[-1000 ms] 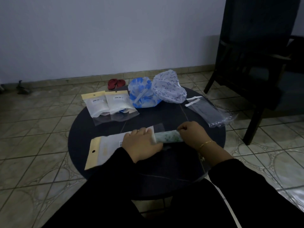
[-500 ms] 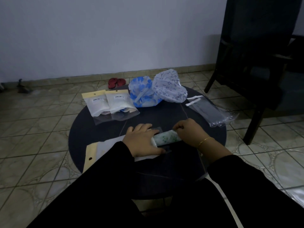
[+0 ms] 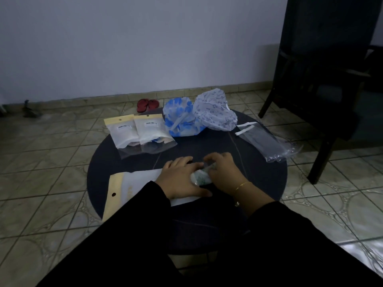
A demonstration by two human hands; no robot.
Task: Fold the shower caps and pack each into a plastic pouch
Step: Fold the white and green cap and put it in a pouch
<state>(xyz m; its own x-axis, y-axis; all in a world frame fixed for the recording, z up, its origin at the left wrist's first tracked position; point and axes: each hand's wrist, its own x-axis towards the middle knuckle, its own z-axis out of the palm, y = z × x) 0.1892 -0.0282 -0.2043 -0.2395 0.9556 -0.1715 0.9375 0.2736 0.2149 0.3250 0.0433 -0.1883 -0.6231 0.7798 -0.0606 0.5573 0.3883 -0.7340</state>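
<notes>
A folded green-patterned shower cap (image 3: 201, 177) lies at the open end of a plastic pouch (image 3: 134, 183) with a yellow header, flat on the round dark table (image 3: 255, 183). My left hand (image 3: 181, 179) presses flat on the pouch near its mouth. My right hand (image 3: 224, 172) grips the cap's right end with curled fingers, close against the left hand. Only a short piece of the cap shows between the hands. Two unfolded caps sit at the table's far side, a blue-flowered cap (image 3: 179, 119) and a white patterned cap (image 3: 215, 113).
Two filled pouches (image 3: 141, 131) lie at the far left of the table. A stack of empty clear pouches (image 3: 265, 142) lies at the far right. A dark chair (image 3: 323, 83) stands to the right, and red sandals (image 3: 148, 105) lie on the tiled floor behind.
My right hand has moved left with the folded cap toward the pouch's mouth, and less of the cap shows. The pouch has slid slightly left and tilted under my left hand.
</notes>
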